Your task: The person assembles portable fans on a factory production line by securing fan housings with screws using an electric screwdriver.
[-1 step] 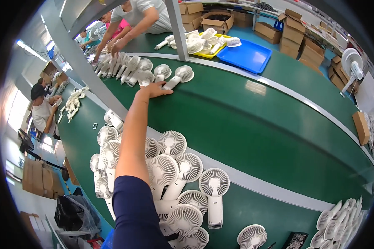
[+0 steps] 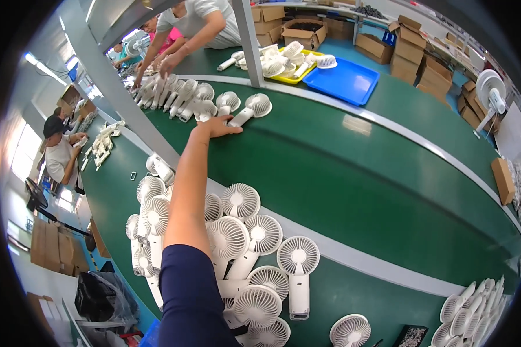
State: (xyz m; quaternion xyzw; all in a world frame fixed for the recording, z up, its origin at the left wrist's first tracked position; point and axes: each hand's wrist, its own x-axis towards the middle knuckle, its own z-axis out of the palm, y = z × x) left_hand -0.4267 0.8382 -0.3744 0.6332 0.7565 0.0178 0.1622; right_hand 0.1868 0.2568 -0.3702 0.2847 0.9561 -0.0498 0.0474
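Near: heap of white fans (image 2: 227, 237) on green table (image 2: 353, 289); work looks partway, many here, others on green belt (image 2: 330, 173). Farther: left hand (image 2: 217, 126) at handle of end fan (image 2: 250, 110) on belt; fingers bit spread, can't tell if gripping. Fan: white, round slitted head, straight handle. Far: other person's hand (image 2: 168, 65) by fan row (image 2: 182, 92).
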